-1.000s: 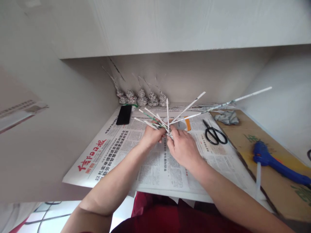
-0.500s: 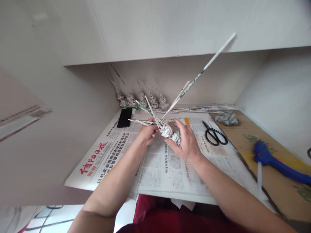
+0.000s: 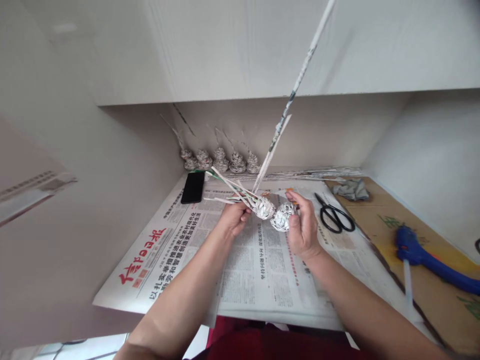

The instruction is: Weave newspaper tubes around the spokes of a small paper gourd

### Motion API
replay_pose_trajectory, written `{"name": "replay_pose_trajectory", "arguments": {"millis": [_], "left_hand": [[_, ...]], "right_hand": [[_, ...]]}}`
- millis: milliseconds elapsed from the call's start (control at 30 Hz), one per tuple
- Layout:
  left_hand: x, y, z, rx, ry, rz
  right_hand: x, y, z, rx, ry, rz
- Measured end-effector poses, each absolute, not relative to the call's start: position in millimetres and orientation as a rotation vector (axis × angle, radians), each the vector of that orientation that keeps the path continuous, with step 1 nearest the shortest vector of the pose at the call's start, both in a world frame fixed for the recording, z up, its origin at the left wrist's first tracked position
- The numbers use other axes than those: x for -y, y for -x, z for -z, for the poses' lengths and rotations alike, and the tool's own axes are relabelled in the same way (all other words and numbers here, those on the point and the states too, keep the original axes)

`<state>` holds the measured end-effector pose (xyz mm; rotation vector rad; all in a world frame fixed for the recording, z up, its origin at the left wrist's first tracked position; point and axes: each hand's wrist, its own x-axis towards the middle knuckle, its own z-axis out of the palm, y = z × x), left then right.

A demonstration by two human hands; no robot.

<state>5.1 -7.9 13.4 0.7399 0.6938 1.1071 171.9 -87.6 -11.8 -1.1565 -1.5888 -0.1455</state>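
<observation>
Between my hands is a woven paper gourd point(image 3: 264, 208) made of rolled newspaper, with two round lobes joined at a narrow waist. Several loose paper strips fan out from its smaller end, and one long paper tube point(image 3: 290, 100) sticks up and away to the right. My left hand point(image 3: 236, 218) is closed around the strips beside the small lobe. My right hand point(image 3: 303, 222) cups the larger lobe, thumb in front and fingers behind. The gourd lies tilted, held above the newspaper point(image 3: 240, 270).
Several similar paper gourds point(image 3: 237, 162) stand along the back wall, with a black phone point(image 3: 192, 188) before them. Thin paper tubes lie behind. To the right are black scissors point(image 3: 333, 215), a crumpled grey cloth point(image 3: 351, 190), cardboard point(image 3: 386, 210) and a blue glue gun point(image 3: 416, 250).
The gourd has turned and shifted slightly right, showing more of its larger lobe. My right hand has moved right, and the long tube now points more steeply upward.
</observation>
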Motion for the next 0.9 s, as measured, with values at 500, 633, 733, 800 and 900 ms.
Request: {"name": "replay_pose_trajectory", "arguments": {"millis": [500,633,733,800,900], "left_hand": [[-1,-9,-19,-0.781,-0.463,-1.055],[5,-2,-18,-0.784,-0.471,-1.076],[10,-1,-16,-0.783,-0.472,-1.109],[12,-3,-16,-0.788,-0.471,-1.133],[15,-12,-20,-0.809,-0.466,-1.148]], "right_hand": [[82,-177,14,1.557,1.249,0.103],[84,-175,8,1.555,1.223,0.141],[91,-166,-7,1.508,1.206,0.110],[103,-156,-23,1.453,1.182,0.017],[129,-144,-51,1.446,1.121,-0.288]]}}
